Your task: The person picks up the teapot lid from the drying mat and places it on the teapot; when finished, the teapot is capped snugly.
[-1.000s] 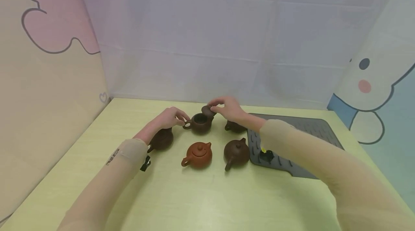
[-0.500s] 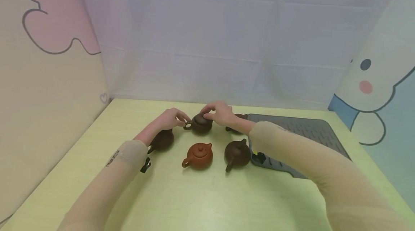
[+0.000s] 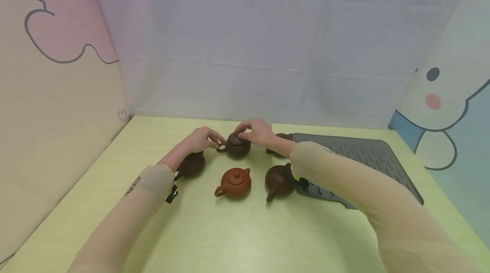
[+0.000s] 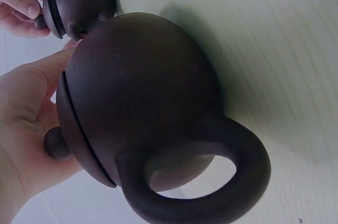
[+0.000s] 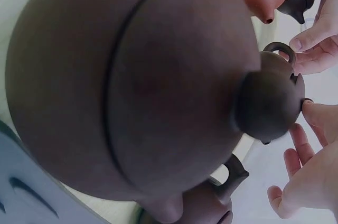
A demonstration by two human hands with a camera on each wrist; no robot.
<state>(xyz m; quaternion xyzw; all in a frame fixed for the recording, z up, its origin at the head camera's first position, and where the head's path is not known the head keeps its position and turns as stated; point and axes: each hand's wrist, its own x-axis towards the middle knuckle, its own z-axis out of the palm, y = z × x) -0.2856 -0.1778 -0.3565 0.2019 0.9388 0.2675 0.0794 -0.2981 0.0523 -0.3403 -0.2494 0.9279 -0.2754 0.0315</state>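
At the back middle of the table, a small dark brown teapot (image 3: 238, 149) stands upright, its lid (image 3: 235, 139) over the opening. My right hand (image 3: 259, 132) pinches the lid's knob from above. My left hand (image 3: 200, 140) pinches the teapot's handle (image 5: 280, 49), as the right wrist view shows. Under my left wrist stands another dark teapot (image 4: 142, 92), lidded and large in the left wrist view. A red-brown teapot (image 3: 234, 183) sits in front of the middle one. One more dark teapot (image 5: 174, 76) looms near the right wrist camera, partly blocking the scene there.
A further dark teapot (image 3: 275, 150) stands at the back right, partly behind my right forearm. The grey ridged mat (image 3: 356, 154) lies on the table's right side, partly covered by my sleeve. A pale wall (image 3: 245, 52) rises behind the table's back edge.
The lid, first held tilted above the open teapot, has come down left onto its opening with my right hand. My left hand stays at the handle.
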